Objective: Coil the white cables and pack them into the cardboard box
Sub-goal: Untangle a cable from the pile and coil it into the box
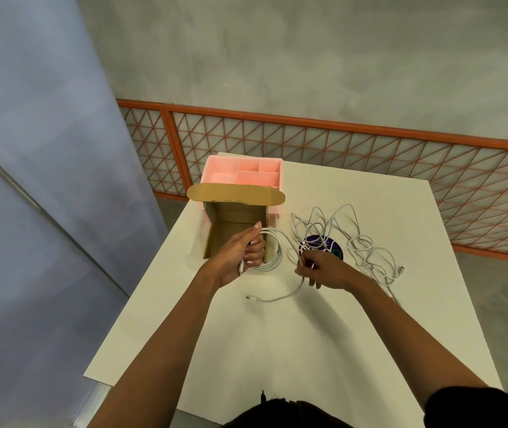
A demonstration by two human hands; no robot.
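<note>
A: Entry 1, near edge?
B: White table (277, 350). The cable tail (277, 299) lies on it in a curve, with its plug end free and pointing left.
A: Hands?
B: Right hand (323, 268): thumb and forefinger pinch that same strand, and the other fingers curl down toward the table. Left hand (240, 257): fingers are wrapped round 1 coil (272, 251) of several white loops. It is held at the near right corner of the cardboard box (231, 217), and most loops hang just right of the box wall.
A: Box?
B: Open, flap folded back.
A: Beyond?
B: Loose cables (360, 242) lie tangled right of the box, partly over a dark round disc (323, 245). A pink organiser (243, 171) stands directly behind the box. An orange mesh railing (339, 149) runs past the table.
</note>
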